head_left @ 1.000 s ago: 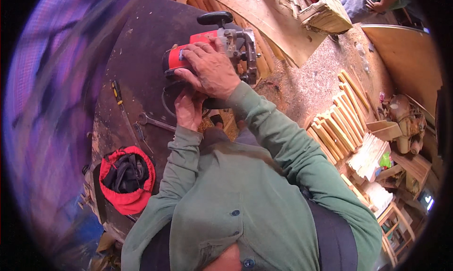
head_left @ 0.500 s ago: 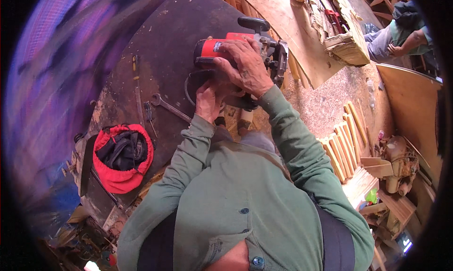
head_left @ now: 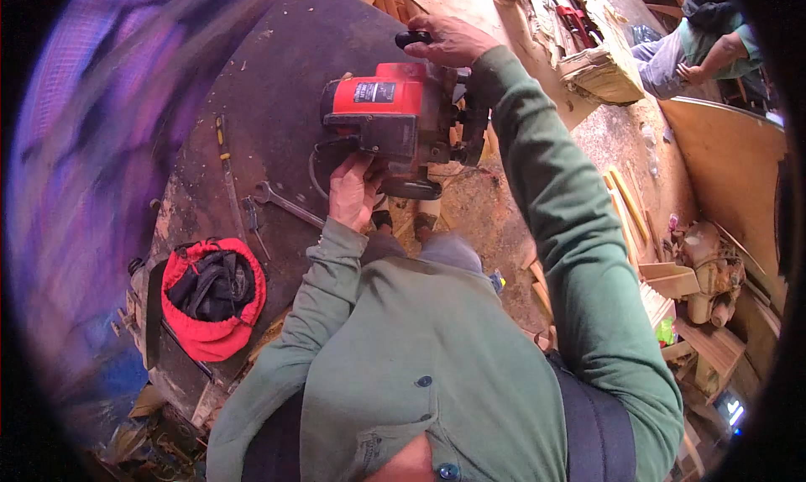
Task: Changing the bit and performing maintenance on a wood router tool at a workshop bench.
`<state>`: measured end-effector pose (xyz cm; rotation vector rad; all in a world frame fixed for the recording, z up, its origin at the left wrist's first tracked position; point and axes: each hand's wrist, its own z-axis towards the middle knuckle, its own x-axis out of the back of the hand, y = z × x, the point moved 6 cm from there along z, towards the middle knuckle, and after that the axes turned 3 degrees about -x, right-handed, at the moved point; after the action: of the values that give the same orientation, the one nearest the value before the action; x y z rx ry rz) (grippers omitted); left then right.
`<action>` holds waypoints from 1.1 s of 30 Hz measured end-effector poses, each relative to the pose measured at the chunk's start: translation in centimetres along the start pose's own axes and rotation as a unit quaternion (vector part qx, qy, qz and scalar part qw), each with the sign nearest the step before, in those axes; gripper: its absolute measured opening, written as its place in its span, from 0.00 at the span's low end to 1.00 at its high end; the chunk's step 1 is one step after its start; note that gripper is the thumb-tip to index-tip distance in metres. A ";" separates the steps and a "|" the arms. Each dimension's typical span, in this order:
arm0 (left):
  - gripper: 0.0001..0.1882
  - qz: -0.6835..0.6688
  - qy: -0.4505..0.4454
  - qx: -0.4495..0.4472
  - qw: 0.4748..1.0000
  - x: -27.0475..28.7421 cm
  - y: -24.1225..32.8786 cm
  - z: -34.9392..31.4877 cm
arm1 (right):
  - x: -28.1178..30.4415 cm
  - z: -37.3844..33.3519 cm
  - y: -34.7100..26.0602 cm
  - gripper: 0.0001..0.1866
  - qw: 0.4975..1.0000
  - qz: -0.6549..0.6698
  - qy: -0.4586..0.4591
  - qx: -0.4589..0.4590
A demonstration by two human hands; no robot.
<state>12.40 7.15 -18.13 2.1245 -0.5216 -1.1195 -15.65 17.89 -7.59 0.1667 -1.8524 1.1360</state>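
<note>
A red and black plunge router lies on its side over the dark table's edge, its metal base facing right. My right hand reaches across to its far side, thumb and fingers closed round the black side knob. Under the near side of the motor body, by the cord, my left hand grips the router; its fingertips are partly hidden. A second black knob sticks out toward me. Left of my left hand lie an open-ended wrench and a yellow-handled screwdriver.
A red drawstring bag with dark contents sits at the table's near left. A torn cardboard box stands on a wooden board at far right. Wood strips and offcuts lie at right. Another person sits at the upper right.
My right hand has left the top of the motor body and moved to the far knob. The router has shifted slightly left and turned, with its label now uncovered. My left hand stays underneath.
</note>
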 end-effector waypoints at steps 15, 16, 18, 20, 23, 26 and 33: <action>0.07 -0.106 0.071 0.012 0.992 -1.8 -0.3 -0.2 | -3.1 3.4 5.1 0.24 0.989 0.059 -0.103 -0.082; 0.07 -0.099 0.063 0.013 0.993 -1.7 -0.3 0.1 | -3.0 3.3 5.2 0.25 0.989 0.073 -0.093 -0.087; 0.08 -0.095 0.051 0.010 0.994 -1.4 -0.4 0.7 | -2.4 2.9 4.8 0.28 0.991 0.106 -0.071 -0.046; 0.08 -0.083 0.070 0.033 0.994 -1.0 -0.4 0.9 | -2.3 1.7 5.3 0.27 0.990 0.118 -0.040 -0.062; 0.10 -0.063 0.022 0.041 0.997 -2.1 1.4 0.2 | -0.9 -0.3 5.3 0.25 0.984 0.161 0.002 -0.083; 0.13 -0.007 -0.041 0.004 0.999 -2.9 3.3 0.8 | 2.7 -2.3 3.2 0.24 0.977 0.179 0.081 -0.088; 0.12 0.046 -0.190 -0.167 0.967 -8.4 10.1 3.5 | 7.4 -6.9 3.4 0.25 0.924 0.225 0.301 -0.072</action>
<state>4.45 3.95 -7.58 1.5897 -0.5536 -1.4563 -17.27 27.46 -3.13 -0.6599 -1.4288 1.1747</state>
